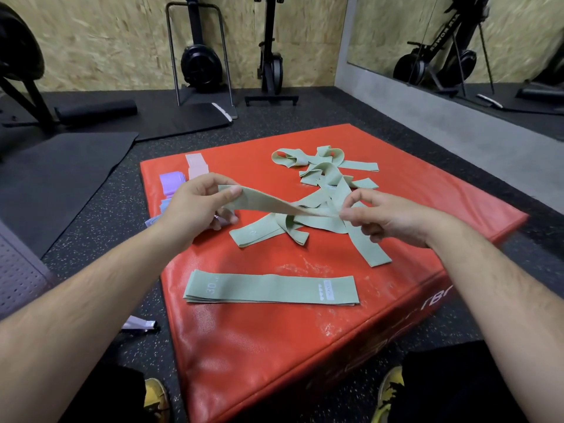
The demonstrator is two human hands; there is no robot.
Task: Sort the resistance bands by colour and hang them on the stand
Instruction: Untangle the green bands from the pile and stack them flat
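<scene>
Several green bands lie flat in a neat stack (271, 288) on the near part of the red box (274, 361), so we judge the green sorting partly done. A loose tangle of green bands (323, 184) sprawls across the box's middle and far right, and it is left to straighten. At the box's far left edge sit a purple pile (172, 181) and a pink band (197, 166), apparently sorted already. What looks like one lilac band (137, 325) lies on the floor just beside the box's near left side. We see nothing hung, and we cannot tell which frame in the room is the stand, so the hanging looks wholly ahead of us. Above the middle of the box we hold one green band (274, 206) between both hands. Our left hand (198, 206) pinches one end between thumb and forefinger, and our right hand (387, 221) pinches the other end likewise, its remaining fingers loosely curled. The band is a soft, flat, sage-green fabric loop, twisted midway; the stack's top band bears pale print.
</scene>
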